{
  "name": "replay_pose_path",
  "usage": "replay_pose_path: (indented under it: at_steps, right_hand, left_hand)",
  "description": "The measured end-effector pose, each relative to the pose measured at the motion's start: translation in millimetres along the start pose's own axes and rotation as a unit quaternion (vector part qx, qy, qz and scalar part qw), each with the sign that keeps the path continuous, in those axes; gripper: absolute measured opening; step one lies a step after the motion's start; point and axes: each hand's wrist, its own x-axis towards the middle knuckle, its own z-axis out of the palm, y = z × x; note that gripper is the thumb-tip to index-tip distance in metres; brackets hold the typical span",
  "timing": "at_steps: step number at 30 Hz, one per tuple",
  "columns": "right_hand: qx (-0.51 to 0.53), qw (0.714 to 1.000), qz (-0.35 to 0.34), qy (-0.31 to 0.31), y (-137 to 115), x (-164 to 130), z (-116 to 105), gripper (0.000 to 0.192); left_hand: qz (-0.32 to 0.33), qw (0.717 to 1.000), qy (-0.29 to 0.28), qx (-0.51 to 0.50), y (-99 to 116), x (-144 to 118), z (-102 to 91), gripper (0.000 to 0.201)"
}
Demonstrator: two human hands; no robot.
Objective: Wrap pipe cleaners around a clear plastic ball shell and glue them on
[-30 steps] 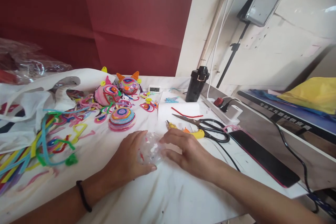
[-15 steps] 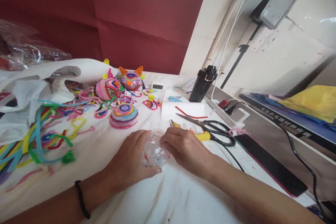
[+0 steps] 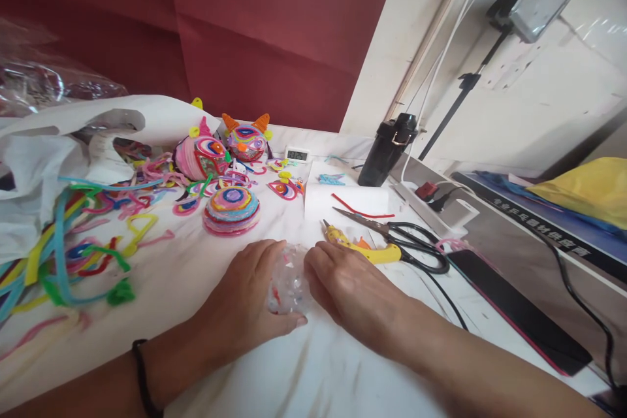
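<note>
My left hand point(image 3: 242, 294) curves round the left side of a clear, rounded plastic shell point(image 3: 290, 284) with small red marks, thumb at its near edge. My right hand point(image 3: 350, 281) has its fingers curled together against the shell's right side; what they pinch, if anything, is hidden. Just beyond that hand lie a yellow-handled glue gun point(image 3: 365, 251) and black-handled scissors point(image 3: 411, 238). A dome wound in coloured fuzzy stems point(image 3: 231, 212) sits beyond my left hand.
Loose pipe cleaners point(image 3: 68, 248) heap up at left. Two decorated balls with ears point(image 3: 198, 155) stand at the back near a small digital clock point(image 3: 296, 155). A black bottle point(image 3: 386, 151), power strip point(image 3: 435, 209) and phone point(image 3: 519, 310) are at right.
My right fingers have slid from over the shell's top to its right side. The view has shifted slightly, while my left hand keeps its hold.
</note>
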Motion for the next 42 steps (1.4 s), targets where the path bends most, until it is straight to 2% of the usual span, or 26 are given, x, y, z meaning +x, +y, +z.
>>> replay_pose_path:
  at_steps: [6,8,10,12,14,19,23,27,33,38,42]
  right_hand:
    - [0.123,0.991,0.05,-0.032,5.4,-2.5,4.4,0.012]
    - [0.184,0.981,0.063,-0.005,8.7,-7.1,8.7,0.013]
    - [0.208,0.975,0.057,0.056,10.8,-12.0,13.0,0.012]
    - [0.191,0.975,0.03,0.107,10.6,-16.1,16.4,0.009]
    - [0.146,0.981,0.001,0.13,7.5,-18.5,18.6,0.011]
    - [0.01,0.987,-0.029,0.158,-6.0,-19.5,20.4,0.023]
    - [-0.049,0.986,-0.036,0.156,-13.1,-18.3,18.6,0.027]
    - [-0.049,0.989,-0.018,0.137,-16.4,-16.5,17.5,0.028]
    - [-0.007,0.988,0.04,0.148,-20.9,-15.7,20.9,0.03]
    - [-0.011,0.984,0.055,0.169,-22.8,-14.8,23.1,0.029]
    - [-0.041,0.977,0.056,0.202,-26.2,-13.9,27.3,0.029]
  left_hand:
    - [0.006,1.0,0.008,-0.015,2.0,2.0,-3.0,0.081]
    - [0.007,1.0,0.007,-0.013,3.6,3.1,-5.0,0.08]
    - [0.009,1.0,0.002,-0.005,5.0,3.7,-6.2,0.08]
    - [0.012,1.0,0.0,0.002,5.3,3.5,-5.8,0.08]
    - [0.017,1.0,0.004,0.008,4.4,2.5,-4.1,0.08]
    - [0.027,0.999,0.021,0.014,1.9,-0.1,-0.2,0.077]
    - [0.035,0.999,0.022,0.001,3.7,1.1,-1.0,0.073]
    - [0.038,0.999,0.029,-0.004,4.9,2.9,-1.7,0.068]
    - [0.045,0.999,0.027,-0.013,6.5,4.4,-4.2,0.062]
    - [0.05,0.998,0.029,-0.014,9.4,5.0,-5.9,0.054]
    - [0.048,0.998,0.037,-0.006,8.3,4.4,-4.9,0.061]
